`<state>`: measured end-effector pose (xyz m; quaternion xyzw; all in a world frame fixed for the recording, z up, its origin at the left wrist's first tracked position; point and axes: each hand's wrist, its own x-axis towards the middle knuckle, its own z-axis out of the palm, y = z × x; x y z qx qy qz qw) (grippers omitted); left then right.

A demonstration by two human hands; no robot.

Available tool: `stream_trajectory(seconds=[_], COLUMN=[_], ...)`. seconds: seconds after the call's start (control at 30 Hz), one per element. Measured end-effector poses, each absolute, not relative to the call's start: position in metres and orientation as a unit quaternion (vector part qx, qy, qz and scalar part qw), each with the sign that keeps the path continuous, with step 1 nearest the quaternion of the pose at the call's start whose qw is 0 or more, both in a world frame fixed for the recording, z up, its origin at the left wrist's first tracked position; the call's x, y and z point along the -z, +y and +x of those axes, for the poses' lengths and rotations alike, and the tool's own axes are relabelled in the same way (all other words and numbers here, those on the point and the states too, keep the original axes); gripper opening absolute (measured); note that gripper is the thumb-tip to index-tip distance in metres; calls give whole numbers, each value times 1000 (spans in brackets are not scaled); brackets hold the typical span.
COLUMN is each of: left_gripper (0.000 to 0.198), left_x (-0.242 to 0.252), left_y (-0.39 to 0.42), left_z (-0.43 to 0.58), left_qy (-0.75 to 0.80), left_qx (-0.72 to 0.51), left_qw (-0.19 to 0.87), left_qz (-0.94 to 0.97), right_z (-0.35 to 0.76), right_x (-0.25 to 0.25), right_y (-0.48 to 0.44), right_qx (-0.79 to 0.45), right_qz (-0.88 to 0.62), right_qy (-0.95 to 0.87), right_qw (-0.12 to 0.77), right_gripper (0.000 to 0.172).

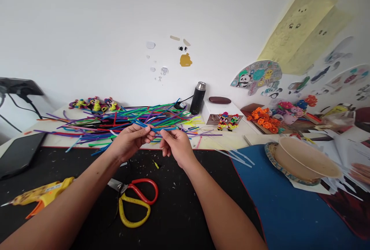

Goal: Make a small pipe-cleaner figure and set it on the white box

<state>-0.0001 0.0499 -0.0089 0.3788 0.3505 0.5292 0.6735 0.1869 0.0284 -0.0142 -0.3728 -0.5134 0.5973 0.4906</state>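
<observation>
Between my two hands runs a small bunch of blue pipe cleaners (157, 129), held roughly level above the far edge of the black mat. My left hand (133, 139) is closed on its left part, thumb and fingers pinching. Further right, my right hand (177, 144) pinches the other end between thumb and fingers. Behind them lies a loose heap of many-coloured pipe cleaners (95, 125). Scissors (134, 203) with one red and one yellow handle lie on the mat below my hands, blades partly behind my left forearm. A small yellow-green scrap (156, 164) lies nearby.
A yellow glue gun (43, 196) and a dark tablet (20, 155) lie at left. At the back stand a black flask (198, 98), a white box (221, 111) and small figures (224, 121). A beige bowl (306, 157) and another person's hand (361, 173) are at right.
</observation>
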Motion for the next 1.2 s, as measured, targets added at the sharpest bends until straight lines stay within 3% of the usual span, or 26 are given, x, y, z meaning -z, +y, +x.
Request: stream_trajectory(seconds=[0.5, 0.67, 1.2], left_gripper=[35, 39, 33], left_x=[12, 13, 9], left_y=[47, 45, 48], left_z=[4, 5, -6], left_qy=[380, 384, 370], left_qx=[-470, -434, -475], left_qw=[665, 672, 631], left_qz=[439, 461, 489], right_z=[189, 191, 192], right_x=[11, 12, 12], right_y=[27, 28, 24], right_qx=[-588, -604, -645], right_qz=[-364, -346, -338], right_qy=[-499, -509, -548], right_qw=[522, 506, 411], right_gripper=[42, 39, 45])
